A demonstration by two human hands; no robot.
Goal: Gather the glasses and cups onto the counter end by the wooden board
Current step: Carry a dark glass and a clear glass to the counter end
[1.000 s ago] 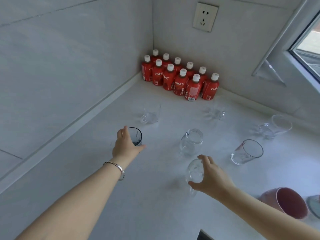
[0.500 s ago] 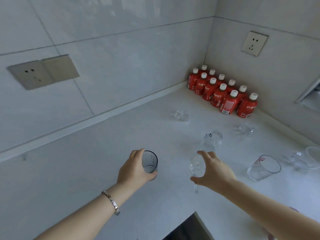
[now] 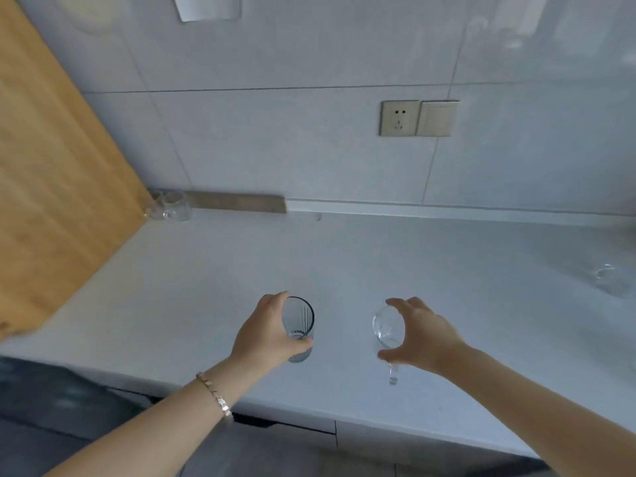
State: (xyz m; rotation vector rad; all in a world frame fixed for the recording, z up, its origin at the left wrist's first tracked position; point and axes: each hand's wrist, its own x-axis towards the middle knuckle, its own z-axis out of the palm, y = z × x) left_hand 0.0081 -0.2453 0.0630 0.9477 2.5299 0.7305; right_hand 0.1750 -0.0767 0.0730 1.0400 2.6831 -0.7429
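My left hand grips a dark-rimmed ribbed tumbler above the white counter. My right hand holds a clear stemmed glass by its bowl, the stem pointing down. Both are lifted over the counter's front part. A large wooden board leans at the left end. Two clear glasses stand at the board's foot against the wall. Another clear glass sits far right on the counter.
A wall socket and switch plate sit on the tiled wall above the counter. A grey strip runs along the wall base beside the glasses. The counter's front edge and cabinet fronts lie below my arms.
The view has swung left from the corner with red bottles to the board end. Both hands have carried their glasses leftward along the counter, still held.
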